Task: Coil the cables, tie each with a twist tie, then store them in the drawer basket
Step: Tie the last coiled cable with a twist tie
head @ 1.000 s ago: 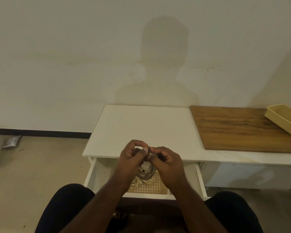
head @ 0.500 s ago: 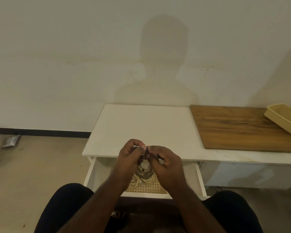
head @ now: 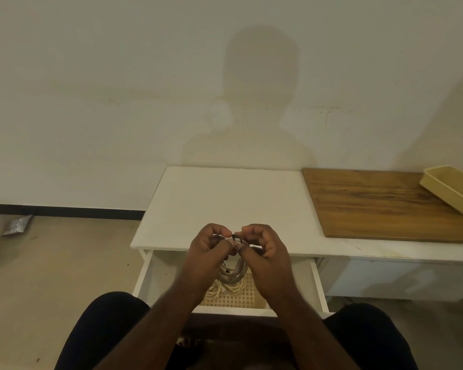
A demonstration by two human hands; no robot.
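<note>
Head view: both hands are raised above the open drawer [head: 147, 273], fingertips meeting at one spot. Left hand [head: 207, 252] and right hand [head: 265, 252] each have fingers curled, pinching a small dark tie [head: 235, 237] at the top of a pale coil [head: 231, 275] that hangs down between the palms. Likely reason for the hold: the coil's weight keeps the loops bunched, so the tie ends sit up top where thumbs and forefingers can twist them. Can't tell how many turns the tie has, it's too small and partly hidden. Judgement: mid-tie, not yet stored. The basket [head: 235, 299], lattice-bottomed, sits in the drawer directly under the coil, so the drop is straight down with no sideways reach. At least one lighter cable [head: 219, 288] already lies in the basket at its left part; whether it's tied I can't see. Edges: the drawer's front rail is near the knees, side walls flank both forearms, and the counter [head: 225, 198] lip is just behind the knuckles, so lifting forward would meet that lip. Open room is mainly down and toward the body. A wood board [head: 372, 206] and tray [head: 451, 192] sit well apart to the right, out of the way. Floor at left has a can and foil scrap, irrelevant.
</note>
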